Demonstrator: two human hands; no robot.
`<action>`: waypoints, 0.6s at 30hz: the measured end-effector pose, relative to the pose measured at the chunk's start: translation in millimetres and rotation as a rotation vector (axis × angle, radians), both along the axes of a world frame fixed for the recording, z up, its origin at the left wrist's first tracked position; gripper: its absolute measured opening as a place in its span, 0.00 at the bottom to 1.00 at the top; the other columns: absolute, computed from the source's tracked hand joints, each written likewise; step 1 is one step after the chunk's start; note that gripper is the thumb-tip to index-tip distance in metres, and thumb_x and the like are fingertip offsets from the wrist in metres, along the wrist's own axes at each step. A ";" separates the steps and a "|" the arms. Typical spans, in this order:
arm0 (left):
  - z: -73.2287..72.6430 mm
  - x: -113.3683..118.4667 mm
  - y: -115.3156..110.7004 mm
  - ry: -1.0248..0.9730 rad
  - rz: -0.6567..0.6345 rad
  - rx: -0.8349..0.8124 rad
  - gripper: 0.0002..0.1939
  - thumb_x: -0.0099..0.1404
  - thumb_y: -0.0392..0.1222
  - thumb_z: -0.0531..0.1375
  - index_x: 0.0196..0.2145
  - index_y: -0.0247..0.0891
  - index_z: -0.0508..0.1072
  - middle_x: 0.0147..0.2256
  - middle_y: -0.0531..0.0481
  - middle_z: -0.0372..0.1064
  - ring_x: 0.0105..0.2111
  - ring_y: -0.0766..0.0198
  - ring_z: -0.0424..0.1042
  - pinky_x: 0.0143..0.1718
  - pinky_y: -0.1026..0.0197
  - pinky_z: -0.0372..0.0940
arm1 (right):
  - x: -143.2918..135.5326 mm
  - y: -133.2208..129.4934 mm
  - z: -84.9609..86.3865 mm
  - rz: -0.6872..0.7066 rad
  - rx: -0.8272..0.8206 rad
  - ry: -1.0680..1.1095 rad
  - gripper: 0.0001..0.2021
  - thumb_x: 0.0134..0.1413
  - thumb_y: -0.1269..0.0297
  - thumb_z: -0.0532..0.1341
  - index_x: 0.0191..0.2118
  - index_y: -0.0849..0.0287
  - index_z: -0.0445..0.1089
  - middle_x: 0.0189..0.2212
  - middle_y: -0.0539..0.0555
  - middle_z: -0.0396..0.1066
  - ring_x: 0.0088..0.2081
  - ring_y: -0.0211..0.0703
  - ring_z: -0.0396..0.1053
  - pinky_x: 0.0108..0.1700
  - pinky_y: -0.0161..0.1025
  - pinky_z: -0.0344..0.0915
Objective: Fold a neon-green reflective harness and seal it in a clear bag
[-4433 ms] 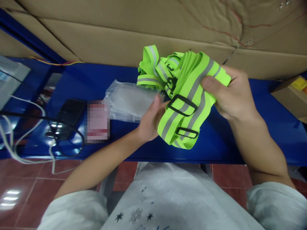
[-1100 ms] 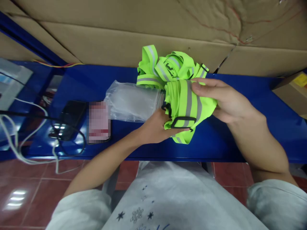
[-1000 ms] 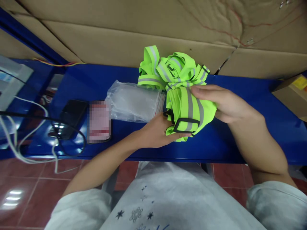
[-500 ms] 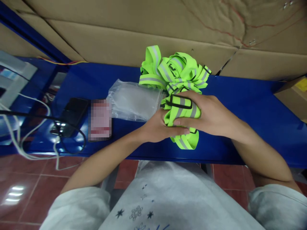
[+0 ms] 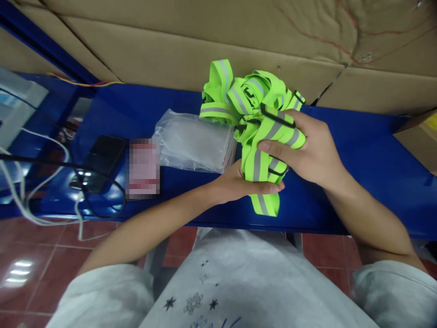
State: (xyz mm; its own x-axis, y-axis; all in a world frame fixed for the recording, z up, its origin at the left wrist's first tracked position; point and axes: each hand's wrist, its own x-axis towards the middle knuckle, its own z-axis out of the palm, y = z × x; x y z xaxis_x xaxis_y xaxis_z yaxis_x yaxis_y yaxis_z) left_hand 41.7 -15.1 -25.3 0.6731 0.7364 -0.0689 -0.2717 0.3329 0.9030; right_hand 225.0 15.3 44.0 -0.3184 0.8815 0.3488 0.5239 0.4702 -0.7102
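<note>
Centre of frame: a folded bundle of fluorescent-green reflective straps (image 5: 264,150) with grey bands and black plastic buckles, held just above the blue table (image 5: 358,155). The right hand (image 5: 307,150) closes over the bundle from the right, fingers curled across its top and thumb pressed on its near face. The left hand (image 5: 239,184) cups the bundle from below, fingers wrapped under it and clamped against the lower fold; one loose strap end hangs down past that hand toward the table's front edge. Just behind, upper centre: a heap of like green straps (image 5: 239,93) resting on the table against a cardboard wall (image 5: 170,50). Left of the bundle: a stack of clear plastic bags (image 5: 194,141) lying flat. Farther left: a pixelated card-like item (image 5: 144,168), then a black adapter (image 5: 102,157) with white cables (image 5: 20,200). Lower frame: red floor tiles (image 5: 41,269).
</note>
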 end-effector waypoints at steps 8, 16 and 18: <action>-6.8 -8.0 20.5 0.287 -0.004 0.356 0.19 0.63 0.55 0.70 0.37 0.35 0.81 0.35 0.43 0.80 0.35 0.59 0.78 0.37 0.58 0.73 | 7.4 7.8 3.0 0.156 -0.376 0.397 0.15 0.59 0.47 0.69 0.44 0.50 0.82 0.40 0.49 0.82 0.43 0.47 0.80 0.48 0.45 0.79; -16.5 -11.2 21.7 0.298 0.301 0.500 0.15 0.61 0.49 0.71 0.43 0.41 0.80 0.46 0.44 0.79 0.55 0.46 0.74 0.61 0.47 0.68 | 12.0 9.1 4.2 0.325 -0.615 0.337 0.17 0.53 0.49 0.74 0.47 0.47 0.82 0.45 0.50 0.82 0.42 0.50 0.81 0.45 0.45 0.80; -19.7 -11.4 20.5 0.266 0.398 0.414 0.21 0.59 0.48 0.73 0.48 0.41 0.77 0.53 0.42 0.76 0.61 0.46 0.70 0.66 0.46 0.62 | 11.2 2.3 7.9 0.298 -0.502 0.241 0.17 0.55 0.49 0.72 0.49 0.46 0.81 0.46 0.48 0.82 0.42 0.49 0.81 0.44 0.45 0.80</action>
State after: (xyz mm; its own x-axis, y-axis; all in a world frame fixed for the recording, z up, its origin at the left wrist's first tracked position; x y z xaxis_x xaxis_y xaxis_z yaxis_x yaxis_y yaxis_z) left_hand 30.4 5.4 -44.9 0.3411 0.9282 0.1484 -0.0517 -0.1391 0.9889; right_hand 236.2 17.6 51.9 -0.5395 0.8420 0.0087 0.2191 0.1503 -0.9640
